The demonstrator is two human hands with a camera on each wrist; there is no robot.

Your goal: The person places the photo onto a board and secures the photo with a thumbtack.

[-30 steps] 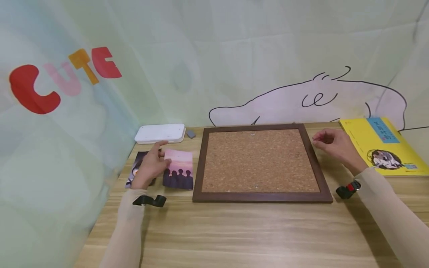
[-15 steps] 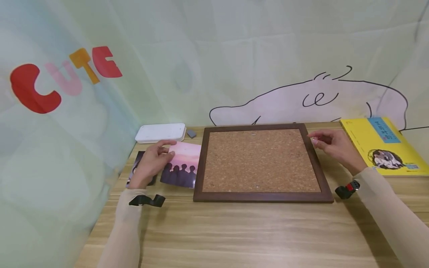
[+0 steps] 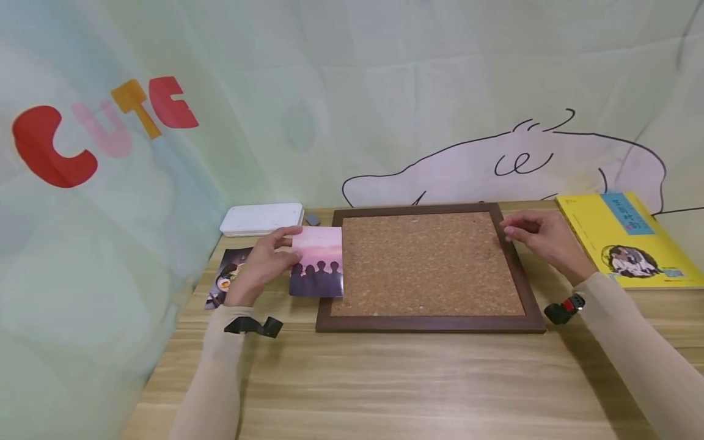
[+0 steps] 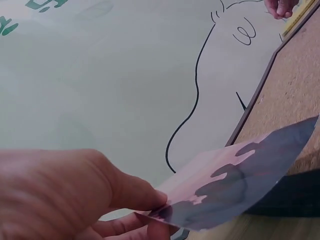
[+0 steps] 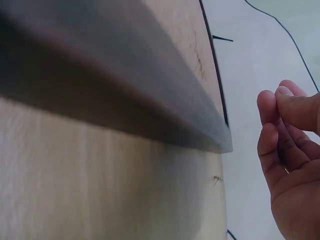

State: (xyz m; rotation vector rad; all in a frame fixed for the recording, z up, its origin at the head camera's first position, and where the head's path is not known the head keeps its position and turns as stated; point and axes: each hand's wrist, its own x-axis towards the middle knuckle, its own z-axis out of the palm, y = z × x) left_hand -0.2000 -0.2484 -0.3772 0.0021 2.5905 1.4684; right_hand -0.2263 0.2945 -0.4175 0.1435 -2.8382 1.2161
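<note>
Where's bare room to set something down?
On the table between the sleeves and in front of the corkboard. Left is crowded by the white case, two photos and left hand; right, by the right hand and yellow book.

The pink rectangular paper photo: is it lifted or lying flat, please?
Lifted: the left hand pinches the photo, tilted above the pale wooden table.

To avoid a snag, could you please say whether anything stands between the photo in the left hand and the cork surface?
Only the dark frame lies between; in the head view, the photo, pinched by the left hand, overlaps it. Nothing else visible blocks the cork surface.
</note>
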